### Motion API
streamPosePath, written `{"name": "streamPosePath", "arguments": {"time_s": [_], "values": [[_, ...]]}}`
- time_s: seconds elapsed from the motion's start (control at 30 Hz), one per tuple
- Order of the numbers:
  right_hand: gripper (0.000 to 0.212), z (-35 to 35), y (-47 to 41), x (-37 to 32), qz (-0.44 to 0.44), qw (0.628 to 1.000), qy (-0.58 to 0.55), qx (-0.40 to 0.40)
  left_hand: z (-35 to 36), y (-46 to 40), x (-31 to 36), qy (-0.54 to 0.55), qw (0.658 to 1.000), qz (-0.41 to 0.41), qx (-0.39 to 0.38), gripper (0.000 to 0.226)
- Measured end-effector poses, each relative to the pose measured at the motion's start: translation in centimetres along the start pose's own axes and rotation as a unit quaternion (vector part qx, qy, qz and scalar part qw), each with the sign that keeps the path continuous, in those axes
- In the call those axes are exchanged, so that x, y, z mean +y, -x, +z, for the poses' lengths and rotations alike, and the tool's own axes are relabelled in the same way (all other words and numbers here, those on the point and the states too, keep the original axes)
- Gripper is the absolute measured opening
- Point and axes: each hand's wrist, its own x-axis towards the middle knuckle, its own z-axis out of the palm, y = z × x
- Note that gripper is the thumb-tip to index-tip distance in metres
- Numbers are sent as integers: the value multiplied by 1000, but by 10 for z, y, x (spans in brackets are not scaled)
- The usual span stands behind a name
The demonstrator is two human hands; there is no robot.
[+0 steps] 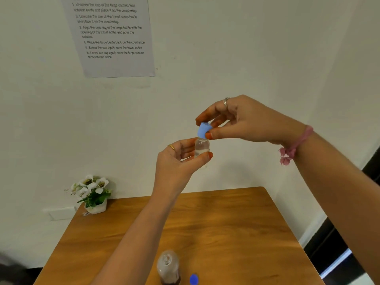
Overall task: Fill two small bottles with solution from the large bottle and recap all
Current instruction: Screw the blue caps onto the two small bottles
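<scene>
You pinch a light blue cap (204,130) over a clear small bottle (201,146). A darker blue cap (193,279) lies on the warm brown, wood-grained surface (236,223), beside a clear large bottle (168,266) with dark brown at its base. Your right wrist wears a pink thread band (296,146). White flowers (90,187) with green leaves fill a white pot.

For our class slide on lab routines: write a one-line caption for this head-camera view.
Left hand holds small bottle while right hand pinches its light blue cap.
</scene>
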Motion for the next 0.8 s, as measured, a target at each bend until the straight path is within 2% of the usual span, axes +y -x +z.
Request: {"name": "streamPosePath", "arguments": {"time_s": [0.13,0.27,0.37,0.47,0.6,0.67,0.7,0.8], "values": [[33,-3,-10,-6,-13,995,94,-33,2,0,-1,0,1000,-6,5,30],[34,-1,-16,-7,-10,989,143,-18,2,1,-4,4,1000,-8,7,32],[50,0,-16,-8,9,985,168,-29,1,2,-6,12,1000,-14,7,32],[57,-11,-11,-10,24,992,117,-36,-1,1,-7,12,1000,-19,13,37],[36,-11,-9,-5,14,994,89,-59,-3,1,-7,16,1000,-12,10,37],[27,-1,-12,-2,16,994,104,-35,-4,1,-8,22,1000,-15,11,38],[27,3,-13,-1,23,994,107,-18,-5,1,-9,22,1000,-16,13,37],[45,5,-11,2,44,995,94,-1,-6,2,-12,19,1000,-17,18,34]]}}
